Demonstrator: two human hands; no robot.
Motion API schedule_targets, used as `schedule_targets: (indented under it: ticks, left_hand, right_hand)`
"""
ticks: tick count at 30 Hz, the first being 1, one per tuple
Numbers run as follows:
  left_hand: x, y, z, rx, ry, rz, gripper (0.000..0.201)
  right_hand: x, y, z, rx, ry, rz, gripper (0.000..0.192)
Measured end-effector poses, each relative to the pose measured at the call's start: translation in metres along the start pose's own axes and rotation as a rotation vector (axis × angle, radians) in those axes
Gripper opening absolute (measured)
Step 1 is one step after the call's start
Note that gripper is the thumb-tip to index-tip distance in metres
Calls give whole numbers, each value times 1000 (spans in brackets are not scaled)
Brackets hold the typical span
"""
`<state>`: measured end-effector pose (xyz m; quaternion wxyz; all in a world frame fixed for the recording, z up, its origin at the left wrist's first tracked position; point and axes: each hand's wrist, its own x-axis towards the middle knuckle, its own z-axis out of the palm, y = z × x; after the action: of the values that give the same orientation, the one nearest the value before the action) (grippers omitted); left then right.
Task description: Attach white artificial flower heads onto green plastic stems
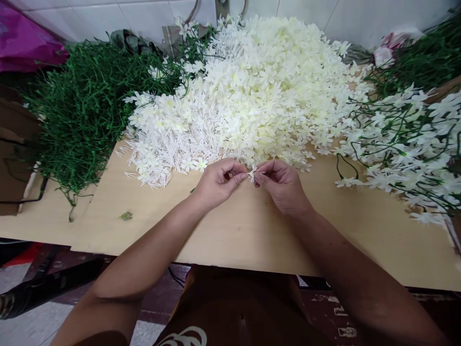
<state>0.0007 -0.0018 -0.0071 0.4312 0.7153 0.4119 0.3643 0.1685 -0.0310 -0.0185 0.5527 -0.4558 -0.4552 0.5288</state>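
Both grips pinched together on one small white flower [252, 172]: left hand [216, 182] and right hand [283, 185] meet fingertip to fingertip just above the tabletop [252, 230]. Step in hand looks like fitting or separating the flower's parts; too small to tell which. Next move calls for fine fingertip alignment. White flower heap [252, 91] just beyond; green stems [86, 105] left, finished sprays [410, 139] right; bare board toward near edge.

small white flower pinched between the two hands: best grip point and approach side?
Grip the small white flower by its thin stalk, just behind the petals, coming from the side. Petals look soft and splayed; the stalk seems the only firm, narrow part. The left hand and right hand pinch it from opposite sides above the table.
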Motion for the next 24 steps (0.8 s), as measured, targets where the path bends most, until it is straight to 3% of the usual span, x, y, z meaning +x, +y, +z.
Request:
schedule_targets:
  ticks: [12, 16, 20, 22, 24]
  left_hand:
    - [-1, 10, -3, 36, -42, 12, 15]
    - [0, 12, -31, 268, -158, 8, 15]
    - [-1, 4, -69, 464, -260, -175, 11]
    - [-2, -1, -80, 516, -328, -252, 9]
    - [-3, -3, -82, 556, -396, -245, 6]
  right_hand:
    - [-4, 1, 9, -2, -66, -13, 39]
    - [-6, 0, 5, -32, -65, -19, 34]
    - [-8, 2, 5, -47, -133, -21, 29]
    - [-9, 3, 7, -86, -196, -33, 27]
    - [-10, 6, 9, -131, -244, -59, 24]
